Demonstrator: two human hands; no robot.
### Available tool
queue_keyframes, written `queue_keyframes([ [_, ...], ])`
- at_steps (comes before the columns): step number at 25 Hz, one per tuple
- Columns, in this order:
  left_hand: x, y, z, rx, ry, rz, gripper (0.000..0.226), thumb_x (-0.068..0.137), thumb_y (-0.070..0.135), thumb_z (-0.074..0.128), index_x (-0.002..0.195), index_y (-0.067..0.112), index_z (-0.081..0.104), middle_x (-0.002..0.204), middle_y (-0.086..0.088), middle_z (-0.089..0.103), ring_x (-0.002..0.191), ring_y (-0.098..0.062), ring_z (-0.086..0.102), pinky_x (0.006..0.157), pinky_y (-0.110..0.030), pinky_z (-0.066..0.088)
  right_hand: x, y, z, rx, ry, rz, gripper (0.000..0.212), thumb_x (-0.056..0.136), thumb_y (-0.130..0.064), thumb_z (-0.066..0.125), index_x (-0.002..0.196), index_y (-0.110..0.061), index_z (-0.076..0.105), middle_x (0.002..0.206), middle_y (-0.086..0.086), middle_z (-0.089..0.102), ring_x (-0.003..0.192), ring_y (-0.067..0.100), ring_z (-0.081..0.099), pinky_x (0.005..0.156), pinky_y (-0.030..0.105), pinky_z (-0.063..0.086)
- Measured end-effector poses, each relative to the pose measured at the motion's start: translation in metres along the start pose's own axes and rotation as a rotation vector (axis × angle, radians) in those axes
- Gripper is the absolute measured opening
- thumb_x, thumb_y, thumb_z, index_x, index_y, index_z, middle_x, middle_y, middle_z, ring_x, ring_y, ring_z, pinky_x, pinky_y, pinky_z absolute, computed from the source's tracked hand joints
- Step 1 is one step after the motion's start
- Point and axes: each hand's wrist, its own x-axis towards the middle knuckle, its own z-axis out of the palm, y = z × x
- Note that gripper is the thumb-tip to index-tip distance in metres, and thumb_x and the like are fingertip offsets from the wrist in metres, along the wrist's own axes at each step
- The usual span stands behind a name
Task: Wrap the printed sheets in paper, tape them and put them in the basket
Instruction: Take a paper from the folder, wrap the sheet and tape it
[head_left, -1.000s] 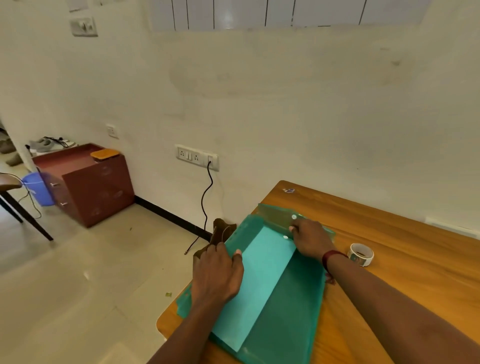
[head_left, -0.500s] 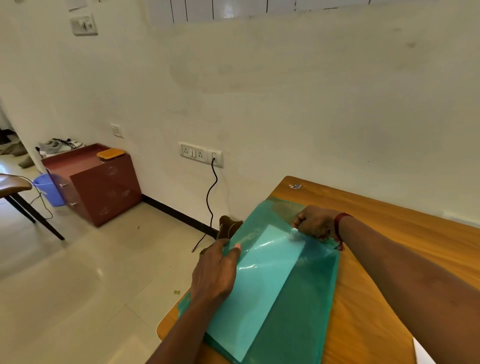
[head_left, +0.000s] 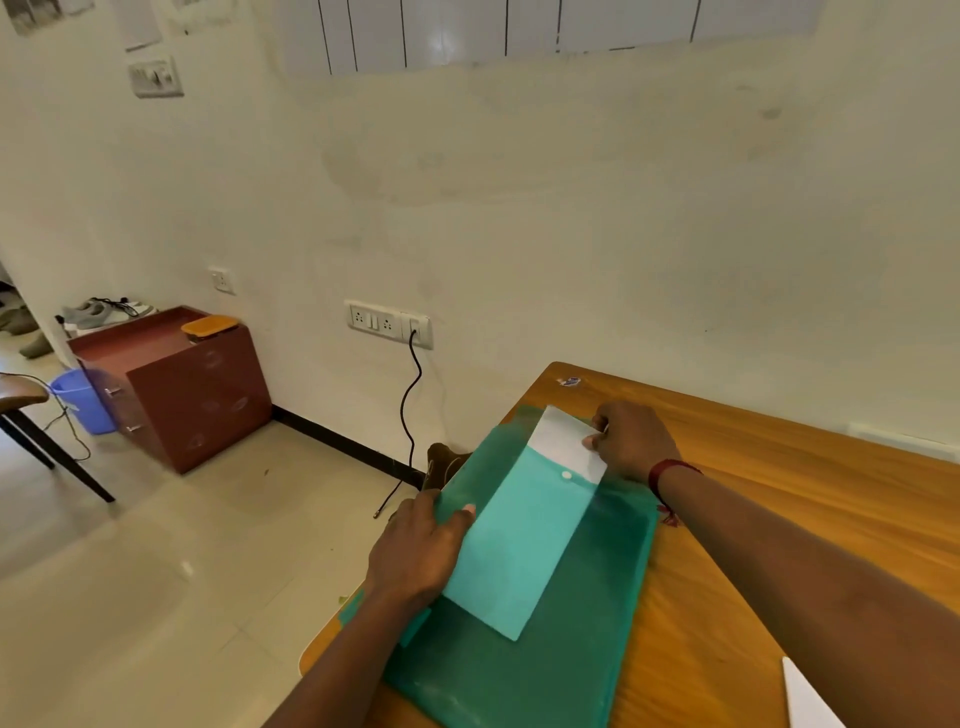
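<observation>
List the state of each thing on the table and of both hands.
Translucent green plastic folder: flat on table, open at far end.
White paper sheet: partly pulled out of folder.
Left hand: flat, pressing folder down.
Right hand: grip pinching the sheet's far edge.
Wooden table: folder overhangs its left edge.

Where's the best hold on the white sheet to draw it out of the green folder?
Take the white sheet at its exposed far end, coming from the wall side. Only that end protrudes from the green folder; the right hand already pinches its corner.
</observation>
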Motion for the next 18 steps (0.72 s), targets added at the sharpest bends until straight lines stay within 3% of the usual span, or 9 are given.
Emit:
queue_keyframes([
  [3,-0.004,0.003,0.002,0.097,0.033,0.050,0.060,0.094,0.061,0.037,0.142,0.025,0.035,0.134,0.003,0.049,0.115,-0.015,0.050,0.096,-0.035,0.045,-0.011,0.000,-0.013,-0.014,0.185,-0.123,0.001,0.092,-0.017,0.062,0.091,-0.018,0.062,0.086,0.002,0.067,0.074,0.021,0.058,0.061,0.030,0.044],
  [7,-0.004,0.003,0.003,0.203,0.041,0.067,0.063,0.093,0.059,0.039,0.144,0.023,0.032,0.129,0.001,0.049,0.110,-0.015,0.050,0.089,-0.033,0.045,-0.025,-0.006,-0.035,-0.046,0.336,-0.351,0.011,0.092,-0.009,0.055,0.093,-0.016,0.064,0.084,0.003,0.067,0.072,0.024,0.060,0.062,0.035,0.051],
  [12,-0.003,0.002,0.005,0.255,0.041,0.069,0.062,0.092,0.061,0.038,0.141,0.024,0.036,0.123,0.001,0.050,0.106,-0.016,0.052,0.088,-0.034,0.047,-0.045,-0.007,-0.053,-0.200,0.589,-0.583,0.026,0.078,0.002,0.074,0.101,-0.008,0.066,0.081,0.010,0.066,0.067,0.027,0.062,0.052,0.035,0.053],
  [18,-0.005,0.001,0.004,0.260,0.055,0.090,0.060,0.091,0.061,0.037,0.138,0.024,0.038,0.119,0.001,0.051,0.103,-0.016,0.052,0.087,-0.034,0.048,-0.060,-0.027,-0.078,-0.167,0.824,-0.705,0.025,0.080,0.006,0.072,0.103,-0.002,0.068,0.090,0.014,0.069,0.077,0.029,0.066,0.065,0.034,0.057],
])
